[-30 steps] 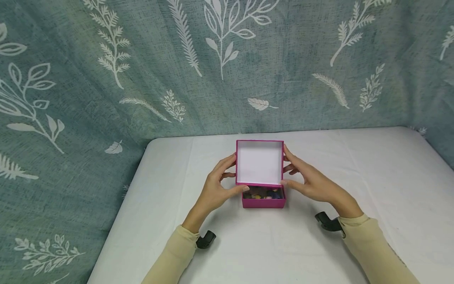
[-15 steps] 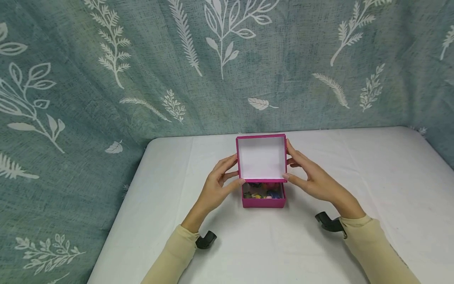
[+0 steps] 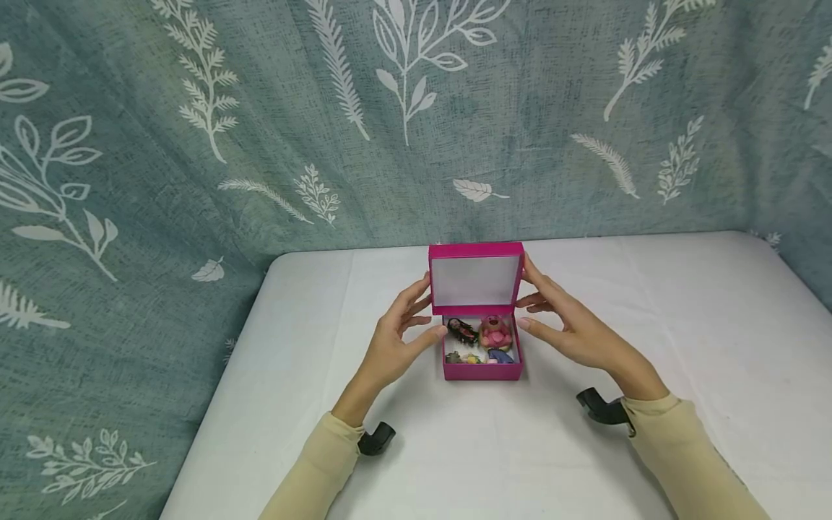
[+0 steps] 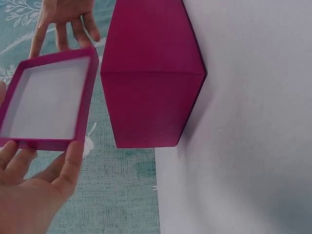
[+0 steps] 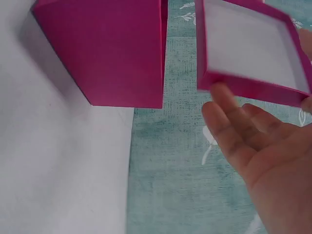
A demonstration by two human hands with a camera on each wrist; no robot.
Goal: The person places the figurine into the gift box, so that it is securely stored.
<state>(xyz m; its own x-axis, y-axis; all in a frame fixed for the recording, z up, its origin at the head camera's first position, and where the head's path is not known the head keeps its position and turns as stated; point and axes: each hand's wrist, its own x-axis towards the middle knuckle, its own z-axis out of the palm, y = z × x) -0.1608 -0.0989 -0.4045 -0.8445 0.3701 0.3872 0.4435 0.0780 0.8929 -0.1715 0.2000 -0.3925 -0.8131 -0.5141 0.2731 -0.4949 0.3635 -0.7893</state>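
A magenta box lid [image 3: 477, 280], white inside, stands tilted up behind and above the magenta box [image 3: 482, 372], its inside facing me. My left hand [image 3: 398, 338] grips the lid's left side, thumb at the lower corner. On the opposite side my right hand [image 3: 564, 326] holds it between thumb and fingers. Inside the box lie a pink bear figure [image 3: 495, 334], a dark beaded-looking item [image 3: 462, 331], a blue figure [image 3: 500, 356] and small yellow and green pieces [image 3: 471, 358]. Both wrist views show the lid [image 4: 51, 100] raised clear of the box [image 5: 107, 53].
The box sits on a white-covered table [image 3: 403, 477], whose far edge runs behind the lid. A green curtain [image 3: 390, 180] with white leaf prints hangs behind and to the left. Black wrist mounts [image 3: 377, 439] stick out from both sleeves.
Both hands have tipped the lid and moved it back and up, away from the box. The box's contents, mostly covered a second ago, now show. The box itself has stayed in place.
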